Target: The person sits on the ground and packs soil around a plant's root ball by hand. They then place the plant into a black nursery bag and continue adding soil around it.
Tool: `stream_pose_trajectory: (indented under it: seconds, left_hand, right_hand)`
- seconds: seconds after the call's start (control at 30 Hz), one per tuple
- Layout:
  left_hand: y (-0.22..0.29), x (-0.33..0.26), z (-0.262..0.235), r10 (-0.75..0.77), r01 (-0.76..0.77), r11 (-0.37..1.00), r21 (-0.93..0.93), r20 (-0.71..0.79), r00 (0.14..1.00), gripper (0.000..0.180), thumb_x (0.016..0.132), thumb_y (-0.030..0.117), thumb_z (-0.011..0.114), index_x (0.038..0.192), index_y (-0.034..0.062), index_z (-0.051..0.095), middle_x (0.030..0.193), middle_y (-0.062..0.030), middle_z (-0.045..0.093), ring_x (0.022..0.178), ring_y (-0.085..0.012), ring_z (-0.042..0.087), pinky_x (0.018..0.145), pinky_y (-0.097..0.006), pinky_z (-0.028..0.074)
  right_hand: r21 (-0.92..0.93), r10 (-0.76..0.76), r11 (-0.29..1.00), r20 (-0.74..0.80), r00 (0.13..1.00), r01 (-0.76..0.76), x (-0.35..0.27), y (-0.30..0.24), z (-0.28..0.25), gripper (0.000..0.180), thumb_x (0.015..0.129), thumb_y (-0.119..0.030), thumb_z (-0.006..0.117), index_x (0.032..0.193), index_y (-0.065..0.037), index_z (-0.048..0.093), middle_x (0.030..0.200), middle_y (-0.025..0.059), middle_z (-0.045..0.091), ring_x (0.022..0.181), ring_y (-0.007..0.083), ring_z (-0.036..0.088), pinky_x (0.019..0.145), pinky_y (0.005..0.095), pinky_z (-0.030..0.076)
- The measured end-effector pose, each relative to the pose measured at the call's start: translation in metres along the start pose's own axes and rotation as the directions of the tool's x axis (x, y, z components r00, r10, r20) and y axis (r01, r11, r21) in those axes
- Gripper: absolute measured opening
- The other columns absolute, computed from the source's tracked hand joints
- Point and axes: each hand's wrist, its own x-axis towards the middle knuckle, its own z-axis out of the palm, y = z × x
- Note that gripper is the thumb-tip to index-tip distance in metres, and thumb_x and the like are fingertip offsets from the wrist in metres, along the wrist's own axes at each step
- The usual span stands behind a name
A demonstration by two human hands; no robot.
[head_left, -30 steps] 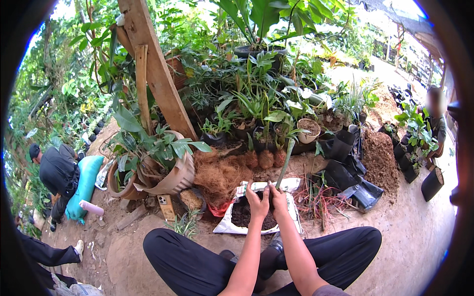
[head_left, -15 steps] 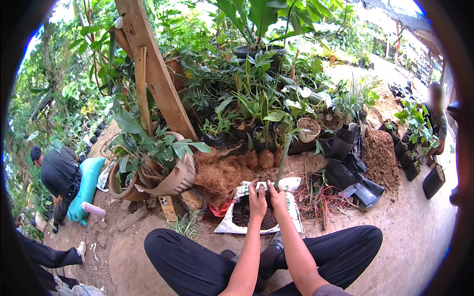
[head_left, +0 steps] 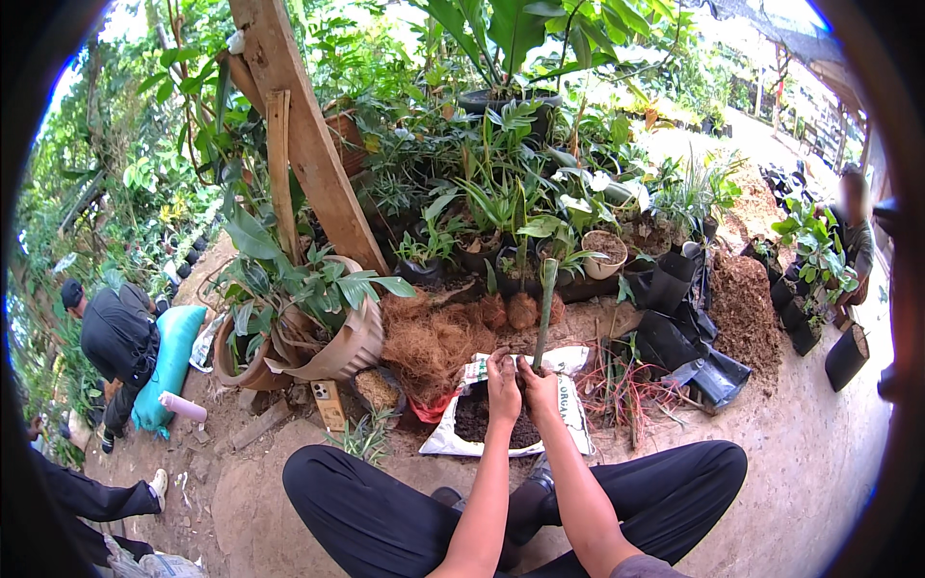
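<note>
A thick green stem cutting (head_left: 545, 313) stands almost upright between my hands, its cut top above them. My right hand (head_left: 540, 390) is closed round its lower end. Beside it my left hand (head_left: 502, 390) is closed too, its fingers curled against a dark, soil-like clump at the stem's base. The fingers hide most of that clump. Both hands are over an opened white sack (head_left: 571, 409) lying on the ground between my knees. Dark soil (head_left: 472, 416) shows inside the sack, partly covered by my forearms.
Coconut fibre (head_left: 434, 342) lies beyond the sack to the left, near a phone (head_left: 328, 405) and a large pot (head_left: 352, 342). Reddish roots (head_left: 631, 400) and black plastic bags (head_left: 708, 371) lie to the right. A wooden post (head_left: 313, 144) leans among potted plants. Other people are left and far right.
The stem cutting has tipped left, from a rightward lean to nearly upright. My hands have barely shifted and stay closed at its base.
</note>
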Motion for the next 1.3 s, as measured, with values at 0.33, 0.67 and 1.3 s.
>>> stream_pose_trajectory:
  seconds: [0.33, 0.67, 1.3]
  left_hand:
    - [-0.008, 0.004, -0.004, -0.072, 0.072, 0.997, -0.038, 0.011, 0.997, 0.061, 0.102, 0.051, 0.039, 0.13, -0.0025, 0.045, 0.126, -0.0143, 0.054, 0.12, -0.0228, 0.049, 0.104, -0.033, 0.035]
    - [-0.016, 0.021, -0.017, -0.493, 0.358, 0.768, -0.531, -0.134, 0.859, 0.057, 0.101, 0.052, 0.034, 0.117, 0.003, 0.058, 0.109, -0.0088, 0.064, 0.101, -0.0209, 0.06, 0.094, -0.036, 0.046]
    - [0.001, 0.021, -0.032, -0.724, 0.16, 0.371, -0.915, -0.177, 0.667, 0.051, 0.091, 0.055, 0.043, 0.098, 0.0075, 0.06, 0.09, -0.0079, 0.064, 0.083, -0.0235, 0.063, 0.079, -0.039, 0.053]
  right_hand:
    - [-0.176, -0.006, 0.984, 0.023, 1.0, 0.01, -0.01, -0.014, 0.004, 0.05, 0.094, -0.05, 0.058, 0.079, -0.002, 0.063, 0.069, 0.0028, 0.061, 0.06, 0.0112, 0.052, 0.058, 0.0265, 0.042]
    - [-0.153, -0.056, 0.983, 0.285, 0.957, 0.103, -0.015, -0.011, 0.016, 0.04, 0.102, -0.032, 0.051, 0.115, 0.003, 0.066, 0.102, 0.0062, 0.069, 0.092, 0.0103, 0.06, 0.086, 0.0252, 0.047]
    - [-0.101, -0.164, 0.972, 0.362, 0.918, 0.214, -0.031, -0.003, 0.028, 0.024, 0.091, -0.012, 0.066, 0.108, 0.005, 0.063, 0.095, 0.008, 0.069, 0.084, 0.0109, 0.064, 0.079, 0.026, 0.052]
